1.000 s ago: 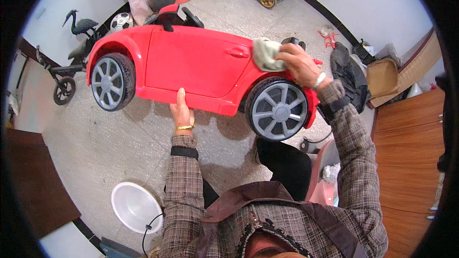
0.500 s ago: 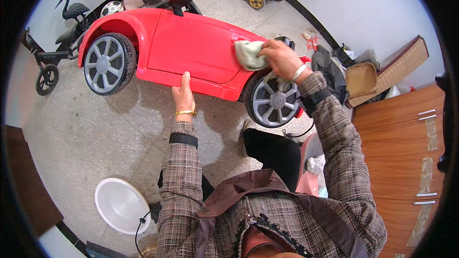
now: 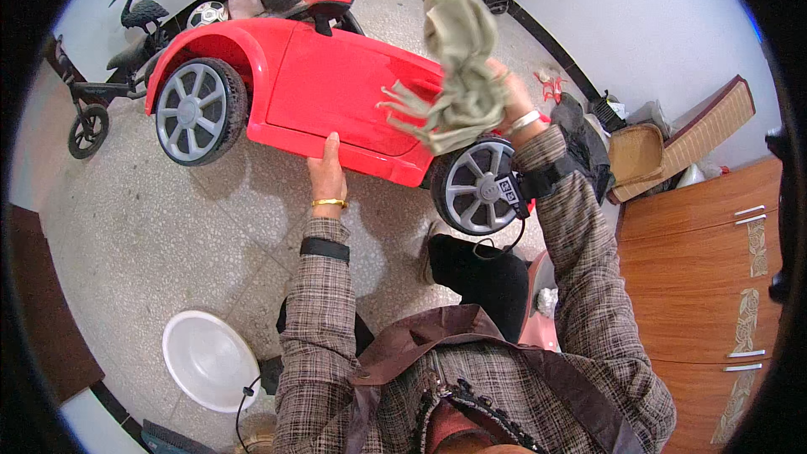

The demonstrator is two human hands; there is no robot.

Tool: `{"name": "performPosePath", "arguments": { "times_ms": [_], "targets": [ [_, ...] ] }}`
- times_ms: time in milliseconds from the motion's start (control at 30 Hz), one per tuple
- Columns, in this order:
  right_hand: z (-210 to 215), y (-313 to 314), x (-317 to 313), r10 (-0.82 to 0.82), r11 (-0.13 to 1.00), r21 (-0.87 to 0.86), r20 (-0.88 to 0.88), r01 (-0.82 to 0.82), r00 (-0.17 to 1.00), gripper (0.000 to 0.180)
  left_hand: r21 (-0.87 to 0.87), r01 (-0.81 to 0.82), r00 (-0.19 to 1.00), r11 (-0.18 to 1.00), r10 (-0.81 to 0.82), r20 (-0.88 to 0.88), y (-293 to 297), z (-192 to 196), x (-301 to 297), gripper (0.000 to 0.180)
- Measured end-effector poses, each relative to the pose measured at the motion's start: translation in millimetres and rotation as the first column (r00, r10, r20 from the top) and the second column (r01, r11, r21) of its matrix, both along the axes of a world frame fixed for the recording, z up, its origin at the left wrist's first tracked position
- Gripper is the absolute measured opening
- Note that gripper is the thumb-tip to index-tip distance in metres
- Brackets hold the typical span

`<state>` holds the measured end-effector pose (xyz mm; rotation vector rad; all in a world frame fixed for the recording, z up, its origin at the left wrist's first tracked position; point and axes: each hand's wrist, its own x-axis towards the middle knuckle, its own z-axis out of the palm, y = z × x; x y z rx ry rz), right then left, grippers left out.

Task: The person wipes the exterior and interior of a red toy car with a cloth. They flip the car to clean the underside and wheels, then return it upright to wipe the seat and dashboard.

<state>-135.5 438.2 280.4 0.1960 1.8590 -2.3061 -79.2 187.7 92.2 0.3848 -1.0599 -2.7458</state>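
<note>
Speckled floor (image 3: 139,240) lies mid-frame. Your left hand (image 3: 328,175) clasps red toy car (image 3: 340,88); upper centre, your right hand (image 3: 516,97) grips green cloth (image 3: 471,88), most fingers hidden.

Toy car (image 3: 336,88) ahead: cloth (image 3: 466,97) before its right part, ball (image 3: 207,14) behind its left end. Basin (image 3: 210,361) on floor (image 3: 126,244), left. Cabinet (image 3: 689,286) right.

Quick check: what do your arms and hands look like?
Brown plaid sleeves, each with a black strap near the cuff. The left hand has a golden bracelet, the right hand a whitish bangle. A black device and cable show beside the right strap.
</note>
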Motion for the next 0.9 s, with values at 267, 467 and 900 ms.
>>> {"name": "performPosePath", "arguments": {
  "times_ms": [267, 467, 900],
  "targets": [
    [-10, -37, 28, 0.501, 0.324, 0.81, -0.585, 0.489, 0.637, 0.043, -0.063, 0.021, 0.999, 0.998, -0.019, 0.028, -1, 6, 5, 0.03],
    [-53, -98, 60, 0.55, 0.081, 0.882, -0.427, 0.463, 0.717, 0.059, -0.073, -0.018, 1.0, 0.997, 0.016, -0.024, 1, 9, 6, 0.032],
    [-40, -143, 28, 0.907, 0.106, 0.984, -0.154, 0.143, 0.391, 0.042, 0.077, 0.227, 0.973, 0.971, -0.223, -0.06, -3, -16, 12, 0.039]
  ]
}}
